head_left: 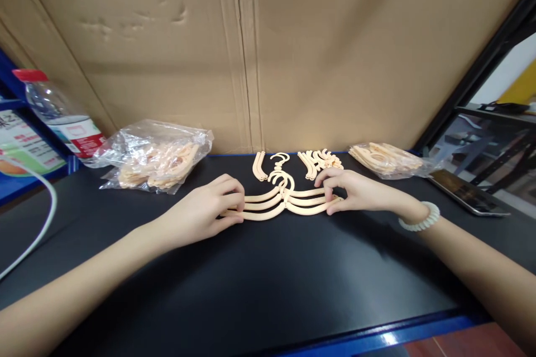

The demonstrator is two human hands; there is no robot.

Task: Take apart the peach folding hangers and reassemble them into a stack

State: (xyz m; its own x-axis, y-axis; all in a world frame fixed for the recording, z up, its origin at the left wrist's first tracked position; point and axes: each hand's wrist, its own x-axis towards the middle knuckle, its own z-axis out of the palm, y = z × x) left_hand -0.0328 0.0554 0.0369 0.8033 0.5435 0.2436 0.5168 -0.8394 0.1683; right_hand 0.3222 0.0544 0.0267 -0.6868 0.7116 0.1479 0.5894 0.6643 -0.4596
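Several cream plastic clothes hangers lie together on the black tabletop, one in front of another, with their hooks pointing away from me. My left hand is closed around their left ends, thumb in front and fingers behind. At the right ends, my right hand pinches them between thumb and fingers. Both fingertips partly hide the hanger ends. Just behind the hooks is a loose hook piece. Loose hanger arms lie to its left, and more arms to its right beside a pile of small hooks.
A clear bag of hanger parts lies at the back left, near a red-capped bottle. Another bag and a phone are on the right. Cardboard walls the back. A white cable curves at the left.
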